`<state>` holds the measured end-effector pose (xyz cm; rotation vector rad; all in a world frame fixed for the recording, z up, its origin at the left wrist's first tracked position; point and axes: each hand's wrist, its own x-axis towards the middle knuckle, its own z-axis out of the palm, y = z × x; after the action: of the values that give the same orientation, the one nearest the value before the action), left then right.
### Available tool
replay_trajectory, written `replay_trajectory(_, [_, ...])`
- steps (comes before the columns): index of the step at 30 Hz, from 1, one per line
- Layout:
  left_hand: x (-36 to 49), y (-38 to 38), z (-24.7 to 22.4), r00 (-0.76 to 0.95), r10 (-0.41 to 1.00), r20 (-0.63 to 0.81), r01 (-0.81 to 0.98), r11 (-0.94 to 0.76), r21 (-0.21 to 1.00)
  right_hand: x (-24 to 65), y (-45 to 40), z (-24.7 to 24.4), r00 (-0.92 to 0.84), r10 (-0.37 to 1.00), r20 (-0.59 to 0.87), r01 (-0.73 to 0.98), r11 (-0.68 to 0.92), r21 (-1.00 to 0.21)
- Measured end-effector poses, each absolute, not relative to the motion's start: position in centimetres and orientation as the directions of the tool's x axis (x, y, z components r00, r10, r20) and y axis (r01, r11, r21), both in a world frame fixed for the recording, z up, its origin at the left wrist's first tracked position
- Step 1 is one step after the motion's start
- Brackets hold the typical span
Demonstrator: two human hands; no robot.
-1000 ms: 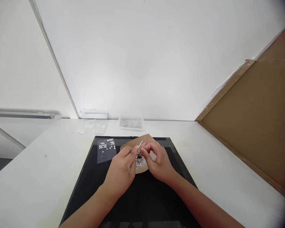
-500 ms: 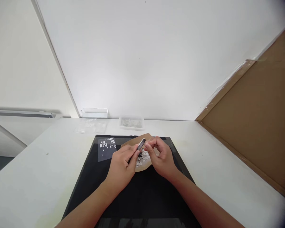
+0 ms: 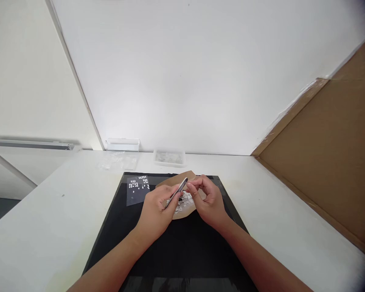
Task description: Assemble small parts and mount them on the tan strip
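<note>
My left hand [image 3: 158, 202] pinches a slim, dark bar with a silvery edge and a rounded tip [image 3: 180, 189] between thumb and fingers. The bar slants up and to the right; its exact kind does not show. At its upper end, my right hand [image 3: 207, 198] has thumb and forefinger pressed together, and anything between them is too small to make out. Below both hands lies a brown paper sheet [image 3: 174, 181] bearing many small white pieces [image 3: 187, 198], partly covered by my fingers.
A black mat [image 3: 182, 251] lies on the white table [image 3: 280, 194]. On its far left rests a clear sheet [image 3: 135, 198] with small white squares. Behind stand a shallow plastic box [image 3: 169, 158], clear bags [image 3: 117, 161] and a clear holder [image 3: 123, 144]. Cardboard [image 3: 328, 162] rises at right.
The bar has turned a little in my left fingers, so its silvery edge shows more. My right hand keeps its pinch by the tip. The whole view has shifted slightly.
</note>
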<state>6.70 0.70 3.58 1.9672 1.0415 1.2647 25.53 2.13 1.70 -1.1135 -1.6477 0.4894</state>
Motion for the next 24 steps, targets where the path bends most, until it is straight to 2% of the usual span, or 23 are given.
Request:
replay_trajectory(5, [6.62, 0.87, 3.42, 0.252, 0.833, 0.492, 0.301, -0.551, 0.779, 25.6, 2.15, 1.86, -0.014, 0.837, 0.547, 0.477, 0.486, -0.732])
replay_trajectory(13, [6.6, 1.12, 2.91, 0.256, 0.847, 0.467, 0.284, -0.527, 0.801, 25.63, 2.23, 2.04, -0.071, 0.757, 0.65, 0.643, 0.533, -0.55])
replay_trajectory(24, [6.48, 1.11, 2.98, 0.225, 0.847, 0.482, 0.308, -0.531, 0.789, 25.73, 2.23, 2.06, -0.094, 0.785, 0.612, 0.574, 0.545, -0.611])
